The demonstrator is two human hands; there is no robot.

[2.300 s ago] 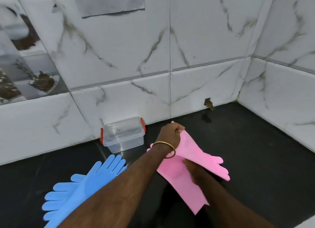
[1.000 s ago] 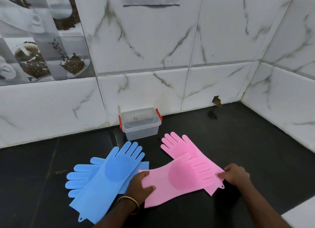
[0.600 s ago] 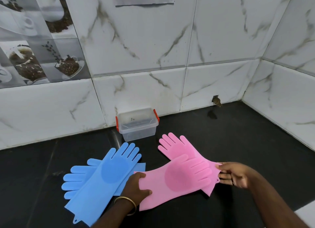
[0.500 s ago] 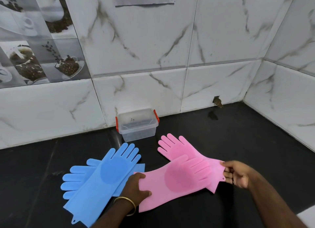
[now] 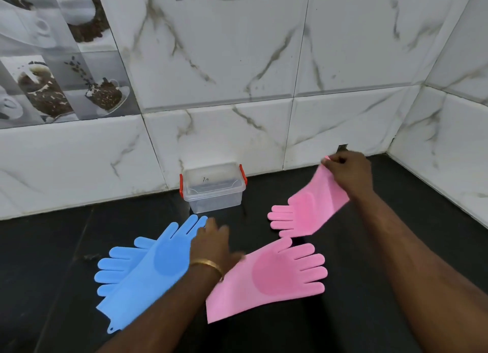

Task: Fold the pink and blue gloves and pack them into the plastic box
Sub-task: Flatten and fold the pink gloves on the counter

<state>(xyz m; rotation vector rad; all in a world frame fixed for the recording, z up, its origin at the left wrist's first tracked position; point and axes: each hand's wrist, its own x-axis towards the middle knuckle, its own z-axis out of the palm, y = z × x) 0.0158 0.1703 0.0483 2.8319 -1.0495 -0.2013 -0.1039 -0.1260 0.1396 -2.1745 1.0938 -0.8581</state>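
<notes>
Two blue gloves (image 5: pixel 148 268) lie crossed on the black counter at the left. One pink glove (image 5: pixel 269 276) lies flat in the middle, fingers pointing right. My left hand (image 5: pixel 214 244) hovers, blurred, between it and the blue gloves, fingers spread and holding nothing. My right hand (image 5: pixel 348 170) pinches the cuff of the second pink glove (image 5: pixel 309 210) and holds it up at the back right; its fingers hang down to the left, near the counter. The clear plastic box (image 5: pixel 214 188) with red latches stands against the wall, lid on.
White marble tiled walls (image 5: pixel 264 62) close the counter at the back and right, meeting in a corner. A small hole (image 5: pixel 342 148) sits in the back wall just behind my right hand. The black counter (image 5: pixel 52 247) stretches to the left.
My right hand has pulled the lower pink glove out from under the other and lifted it up and back to the right. My left hand has let go of the pink glove's cuff and moved up.
</notes>
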